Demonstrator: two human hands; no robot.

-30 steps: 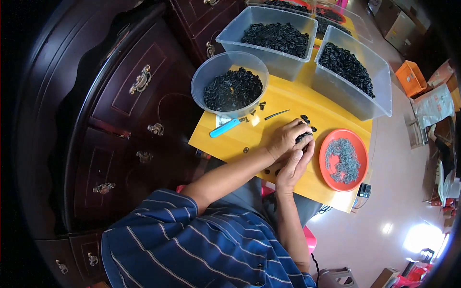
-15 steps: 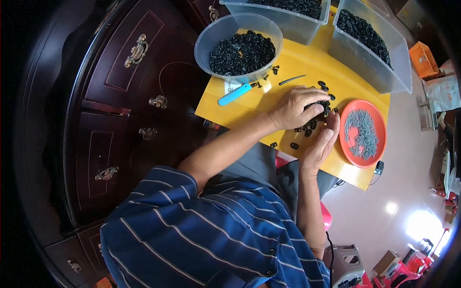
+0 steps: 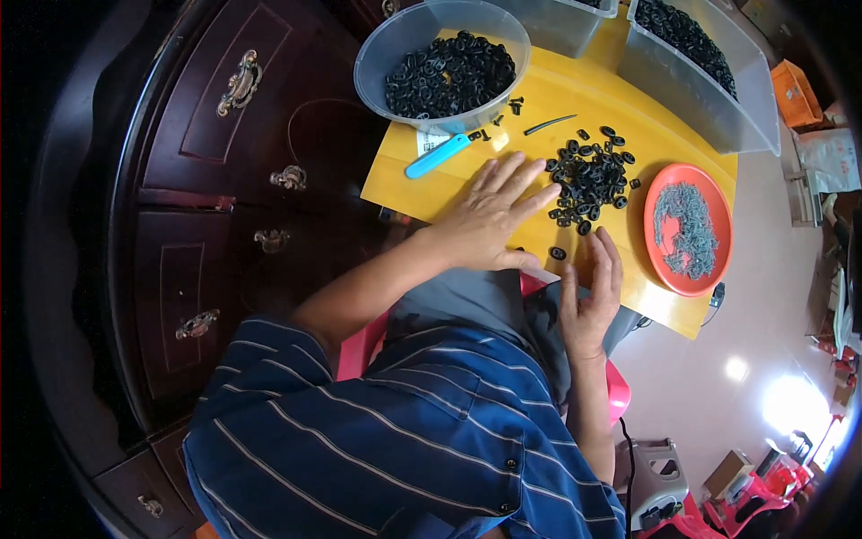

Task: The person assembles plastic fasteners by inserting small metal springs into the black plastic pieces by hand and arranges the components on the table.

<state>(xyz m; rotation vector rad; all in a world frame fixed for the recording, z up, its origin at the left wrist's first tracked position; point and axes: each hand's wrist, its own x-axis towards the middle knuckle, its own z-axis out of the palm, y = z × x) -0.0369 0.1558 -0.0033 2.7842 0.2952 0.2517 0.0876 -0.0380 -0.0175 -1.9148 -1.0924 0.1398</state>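
Two of your hands rest flat with fingers spread, gripping nothing: your right hand (image 3: 588,301) at the yellow wooden board's (image 3: 431,184) near edge, your left hand (image 3: 489,216) touching the pile of small black rubber rings (image 3: 588,180) mid-board, before the round clear plastic bowl (image 3: 377,67).

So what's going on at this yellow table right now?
A person in a striped shirt sits at a yellow table, both hands flat and open beside a loose pile of small black rings. The left hand lies just left of the pile; the right hand rests at the table's near edge. A round clear bowl holds more rings, and an orange plate holds small grey metal pieces.
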